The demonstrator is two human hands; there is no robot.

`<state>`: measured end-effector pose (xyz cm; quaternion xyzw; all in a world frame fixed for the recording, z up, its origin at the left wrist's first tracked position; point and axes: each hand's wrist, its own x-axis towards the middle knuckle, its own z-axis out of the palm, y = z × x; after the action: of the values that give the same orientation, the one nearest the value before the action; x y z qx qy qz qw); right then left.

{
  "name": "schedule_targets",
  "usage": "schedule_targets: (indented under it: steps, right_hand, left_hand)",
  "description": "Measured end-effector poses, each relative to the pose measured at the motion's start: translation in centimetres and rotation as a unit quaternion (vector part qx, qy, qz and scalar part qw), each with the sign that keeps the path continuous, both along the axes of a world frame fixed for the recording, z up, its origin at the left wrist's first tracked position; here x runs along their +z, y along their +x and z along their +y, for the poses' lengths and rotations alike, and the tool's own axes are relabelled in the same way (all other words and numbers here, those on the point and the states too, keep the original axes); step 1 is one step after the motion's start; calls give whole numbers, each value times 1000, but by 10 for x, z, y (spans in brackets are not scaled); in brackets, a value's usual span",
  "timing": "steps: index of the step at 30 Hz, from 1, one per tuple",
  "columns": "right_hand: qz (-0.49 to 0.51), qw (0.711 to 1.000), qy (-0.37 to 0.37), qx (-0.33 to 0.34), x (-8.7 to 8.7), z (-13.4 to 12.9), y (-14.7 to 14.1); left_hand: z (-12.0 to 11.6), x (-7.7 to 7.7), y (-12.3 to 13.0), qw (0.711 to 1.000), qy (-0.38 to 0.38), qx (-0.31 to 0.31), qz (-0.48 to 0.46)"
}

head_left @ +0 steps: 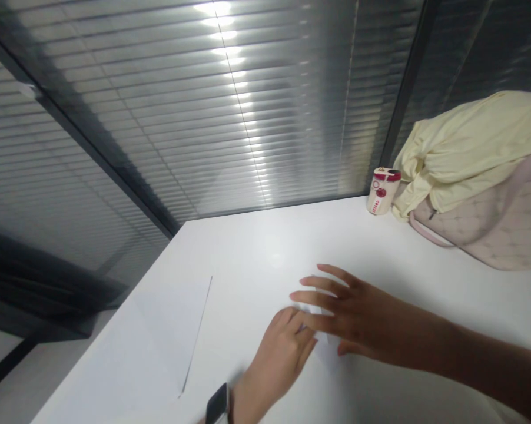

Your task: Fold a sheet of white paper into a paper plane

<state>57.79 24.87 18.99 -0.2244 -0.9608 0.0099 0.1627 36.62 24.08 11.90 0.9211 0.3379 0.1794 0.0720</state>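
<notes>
White folded paper [322,338] lies under and between my hands near the middle of the table, its outline hard to see against the white surface. My left hand [286,341], with a dark watch [217,404] at the wrist, has its fingers curled together at the paper's left side. Over the paper reaches my right hand [342,306], palm down, its fingers spread apart and partly covering the left fingertips. Part of the paper is hidden beneath both hands.
A white sheet [159,335] with a dark right edge lies on the white table [248,253] at left. At the back right stand a cream and red can [382,193], a pink bag [513,224] and yellow cloth [477,147]. Window blinds [230,118] rise behind.
</notes>
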Motion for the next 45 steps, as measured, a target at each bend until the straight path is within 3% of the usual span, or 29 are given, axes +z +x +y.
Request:
schedule_targets:
  steps: [3,6,16,23,36,42,45]
  right_hand:
    - [-25,999,31,10,-19,-7,-8]
    - [-35,998,39,-19,-32,-5,-5]
    - [-77,995,49,-49,-28,-2,-4]
    - [-93,986,83,-114,-29,-4,-9]
    - [-6,964,238,-117,-61,-1,3]
    - [69,958,227,-162,-87,-17,15]
    - [84,955,218,-182,-91,-22,18]
  left_hand:
    - [0,-4,2,1000,2,0,-18]
    - [2,-4,0,999,-43,3,-12]
    - [11,-15,-16,978,-149,21,-147]
    - [13,-12,-10,979,-138,29,-148]
    - [3,-9,-9,990,-108,10,-90]
    - [2,-12,-7,988,-107,20,-112]
    - [1,-12,-5,988,-99,27,-119]
